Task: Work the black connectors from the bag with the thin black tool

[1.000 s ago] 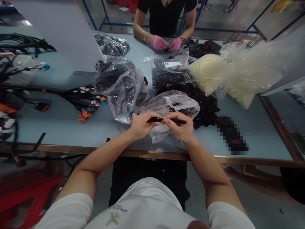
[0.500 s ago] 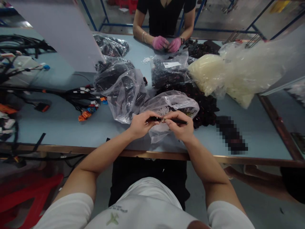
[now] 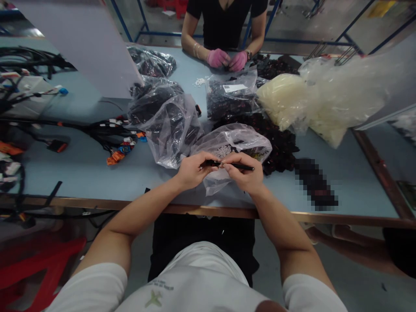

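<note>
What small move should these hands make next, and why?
Probably a slight nudge of the pen-like tool toward the dark part with the right hand, the left hand bracing the part: each hand grips one of them, the two are roughly in line, and the fingertips are close together.

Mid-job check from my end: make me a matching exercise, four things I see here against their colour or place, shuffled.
1. Black stick
2. Gloves
3. Cables
4. Small white pieces inside the clear bag

A. On the left side of the table
B. Just beyond the person's bare hands
C. Pink
D. In the right hand

Pairs: 1-D, 2-C, 3-A, 4-B
</note>
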